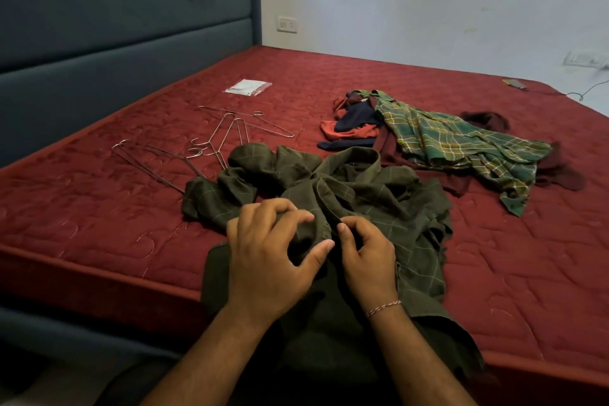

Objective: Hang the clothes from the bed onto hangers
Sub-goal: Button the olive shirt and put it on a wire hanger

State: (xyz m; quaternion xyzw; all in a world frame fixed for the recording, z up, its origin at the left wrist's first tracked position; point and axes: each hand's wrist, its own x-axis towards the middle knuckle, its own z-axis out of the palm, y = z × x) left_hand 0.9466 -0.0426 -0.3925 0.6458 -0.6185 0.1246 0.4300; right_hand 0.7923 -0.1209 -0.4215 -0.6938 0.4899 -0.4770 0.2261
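- Bare red mattress [527, 257] lies open on the right.
- Wire hangers [211, 142] clutter the left, touching the olive checked shirt [346, 194].
- Clothes pile [445, 138] blocks the far middle.

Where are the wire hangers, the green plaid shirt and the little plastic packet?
wire hangers [211, 138], head view, on a hook in the bunch.
green plaid shirt [461, 142], head view, on its middle.
plastic packet [247, 87], head view, on its centre.

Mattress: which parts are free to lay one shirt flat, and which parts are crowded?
Bare mattress lies left of the olive shirt, below the wire hangers; also right of it, below the green plaid shirt. The middle is crowded: both hands grip the olive shirt.
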